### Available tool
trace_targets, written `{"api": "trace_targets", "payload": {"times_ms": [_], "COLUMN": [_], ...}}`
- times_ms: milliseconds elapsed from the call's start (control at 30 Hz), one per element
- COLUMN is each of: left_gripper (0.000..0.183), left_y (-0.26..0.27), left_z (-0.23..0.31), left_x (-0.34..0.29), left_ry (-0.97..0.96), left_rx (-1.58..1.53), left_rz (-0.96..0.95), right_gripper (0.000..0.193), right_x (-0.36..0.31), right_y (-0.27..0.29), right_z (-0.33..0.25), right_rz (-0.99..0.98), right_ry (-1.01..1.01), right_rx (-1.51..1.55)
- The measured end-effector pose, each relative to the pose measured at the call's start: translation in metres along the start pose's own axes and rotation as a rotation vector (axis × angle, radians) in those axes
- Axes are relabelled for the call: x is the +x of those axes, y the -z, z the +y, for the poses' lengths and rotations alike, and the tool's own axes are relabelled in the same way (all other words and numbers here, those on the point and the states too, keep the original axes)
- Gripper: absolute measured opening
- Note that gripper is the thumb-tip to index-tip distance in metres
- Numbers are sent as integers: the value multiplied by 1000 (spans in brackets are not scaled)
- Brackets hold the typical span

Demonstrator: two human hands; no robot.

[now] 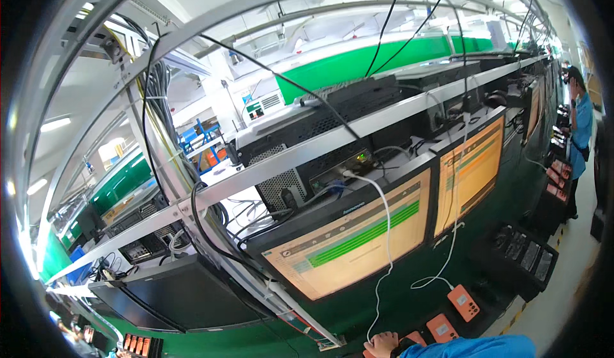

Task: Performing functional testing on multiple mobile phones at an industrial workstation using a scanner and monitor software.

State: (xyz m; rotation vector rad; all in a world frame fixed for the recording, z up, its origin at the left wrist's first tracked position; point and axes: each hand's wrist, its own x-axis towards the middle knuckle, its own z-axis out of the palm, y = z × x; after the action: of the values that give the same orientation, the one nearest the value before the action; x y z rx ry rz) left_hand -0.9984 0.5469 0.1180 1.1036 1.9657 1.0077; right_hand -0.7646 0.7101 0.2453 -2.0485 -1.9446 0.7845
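Observation:
My right hand is at the lower edge, its blue sleeve coming in from the right and a black band round the wrist. Its fingers are curled closed at the lower end of a white cable that hangs from a black computer. Orange shows just under the fingers, partly cut off by the frame. Beside the hand lie orange phones: one face down, and another with a second white cable running to its top. My left hand is out of the picture.
Two lit monitors and a dark one hang over the green bench surface. Metal rails and computers stand above. Black trays are on the right; a person in blue stands beyond.

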Motion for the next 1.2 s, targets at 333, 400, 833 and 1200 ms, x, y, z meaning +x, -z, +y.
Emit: {"api": "trace_targets", "payload": {"times_ms": [333,400,833,1200], "left_gripper": [69,71,70,41], "left_y": [4,6,11,25], "left_z": [25,28,43,57], "left_x": [-11,-14,-17,19], "left_ry": [-73,-94,0,396], "left_rx": [249,310,56,-345], "left_rz": [47,108,25,-244], "right_gripper": [22,26,34,35], "right_x": [29,33,-72,-171], "right_y": [-49,-51,-20,40], "right_z": [10,7,32,99], "right_rz": [408,389,-179,120], "right_ry": [257,171,535,-44], "right_rx": [-83,-52,604,731]}}
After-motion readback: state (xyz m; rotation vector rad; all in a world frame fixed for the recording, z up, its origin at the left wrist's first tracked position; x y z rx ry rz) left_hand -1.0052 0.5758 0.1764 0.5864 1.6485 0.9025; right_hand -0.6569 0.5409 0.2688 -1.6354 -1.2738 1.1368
